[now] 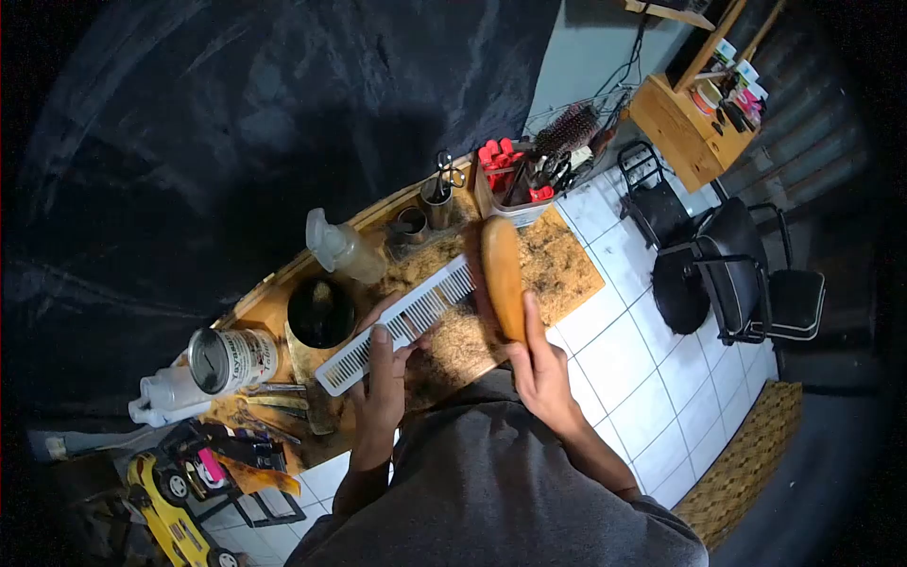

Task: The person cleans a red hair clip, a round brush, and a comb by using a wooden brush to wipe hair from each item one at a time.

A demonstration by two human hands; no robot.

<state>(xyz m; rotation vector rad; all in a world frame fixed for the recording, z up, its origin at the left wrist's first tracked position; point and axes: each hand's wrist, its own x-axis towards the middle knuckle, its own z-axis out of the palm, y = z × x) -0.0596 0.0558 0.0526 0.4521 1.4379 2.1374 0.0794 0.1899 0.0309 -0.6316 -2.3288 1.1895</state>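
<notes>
A light-coloured wide comb (pixel 427 304) is in my left hand (pixel 383 378), thumb pressed across its face and fingers behind it. It points up and to the right over the worktop (pixel 557 269), which is strewn with hair clippings. My right hand (pixel 542 376) grips a wooden-backed brush (pixel 504 269) by its lower end. The brush stands nearly upright in this view, its dark bristles facing the comb. The comb's far end comes close to those bristles.
Along the worktop's back stand a clear spray bottle (pixel 342 248), a dark round container (pixel 321 314), a labelled tin (pixel 231 360) and a metal cup (pixel 436 200) with scissors. A bin (pixel 515 210) holds clips and brushes. Black chairs (pixel 737 255) stand right, a yellow toy car (pixel 170 510) lower left.
</notes>
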